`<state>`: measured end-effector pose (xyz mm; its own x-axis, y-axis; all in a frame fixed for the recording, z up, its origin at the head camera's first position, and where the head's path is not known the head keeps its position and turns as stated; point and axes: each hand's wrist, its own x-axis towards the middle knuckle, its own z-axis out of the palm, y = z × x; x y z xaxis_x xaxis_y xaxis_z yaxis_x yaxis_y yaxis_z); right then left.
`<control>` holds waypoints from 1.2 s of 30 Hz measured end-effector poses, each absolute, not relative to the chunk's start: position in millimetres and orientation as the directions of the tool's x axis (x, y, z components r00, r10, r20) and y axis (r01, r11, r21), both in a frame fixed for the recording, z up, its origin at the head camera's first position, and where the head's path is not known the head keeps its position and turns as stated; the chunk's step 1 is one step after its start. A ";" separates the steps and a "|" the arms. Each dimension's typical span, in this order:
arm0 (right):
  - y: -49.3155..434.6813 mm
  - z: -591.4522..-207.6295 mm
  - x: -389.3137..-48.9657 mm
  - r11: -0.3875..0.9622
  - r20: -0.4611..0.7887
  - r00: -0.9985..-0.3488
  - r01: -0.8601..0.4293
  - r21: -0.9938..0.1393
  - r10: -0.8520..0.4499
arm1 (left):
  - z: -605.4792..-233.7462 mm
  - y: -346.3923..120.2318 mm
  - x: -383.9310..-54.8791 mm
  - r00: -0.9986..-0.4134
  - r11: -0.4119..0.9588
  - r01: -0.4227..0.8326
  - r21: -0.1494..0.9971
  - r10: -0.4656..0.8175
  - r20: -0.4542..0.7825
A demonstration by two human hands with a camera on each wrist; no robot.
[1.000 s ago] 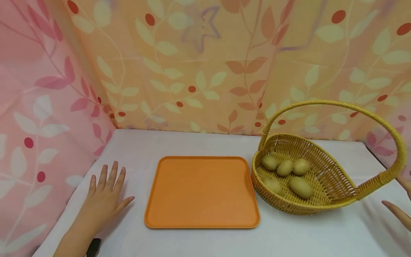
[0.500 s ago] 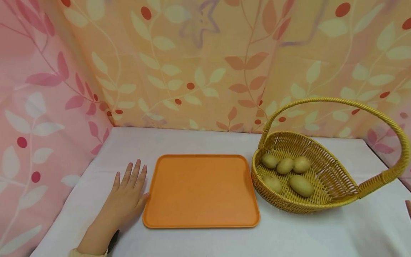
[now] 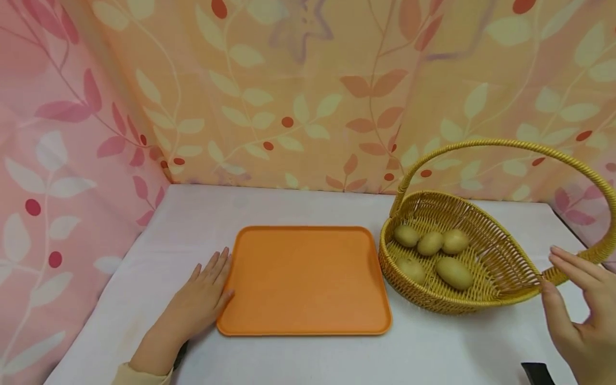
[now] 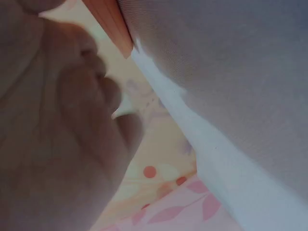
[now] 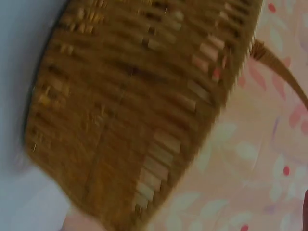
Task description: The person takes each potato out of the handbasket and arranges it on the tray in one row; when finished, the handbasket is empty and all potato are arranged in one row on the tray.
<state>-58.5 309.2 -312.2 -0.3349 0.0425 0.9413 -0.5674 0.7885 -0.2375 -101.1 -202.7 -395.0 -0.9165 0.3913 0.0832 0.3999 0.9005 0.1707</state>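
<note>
My left hand [image 3: 197,297] lies along the left edge of an orange tray [image 3: 308,280], fingers straight, the thumb at the rim. In the left wrist view the palm [image 4: 62,125] is close to the tray's edge [image 4: 113,29]. A wicker basket [image 3: 428,301] with a tall arched handle [image 3: 500,143] stands to the right of the tray. Several potatoes [image 3: 454,273] lie inside it. My right hand [image 3: 589,310] is at the basket's narrow right end, fingers extended; whether it touches the basket I cannot tell. The right wrist view shows the basket's woven side [image 5: 120,106], blurred.
A white cloth [image 3: 308,358] covers the table. Patterned fabric walls, yellow [image 3: 269,85] at the back and pink [image 3: 43,224] at the left, enclose it. The basket's left side stands close to the tray's right edge.
My left hand has moved right, from the bare cloth to the tray's left edge. My right hand has come in from the right to the basket's end. Tray and basket look unmoved.
</note>
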 end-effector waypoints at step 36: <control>289.3 -347.9 -132.8 0.719 0.189 -0.875 -0.475 -0.507 -0.445 | -388.5 -192.6 -103.7 -0.897 0.844 0.374 0.385 0.434 -0.079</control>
<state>-132.8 289.3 -347.9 -0.8753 -0.4453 0.1886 -0.4752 0.7192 -0.5069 -103.7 -192.6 -388.5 -0.8975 0.4340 -0.0786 0.3743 0.8437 0.3848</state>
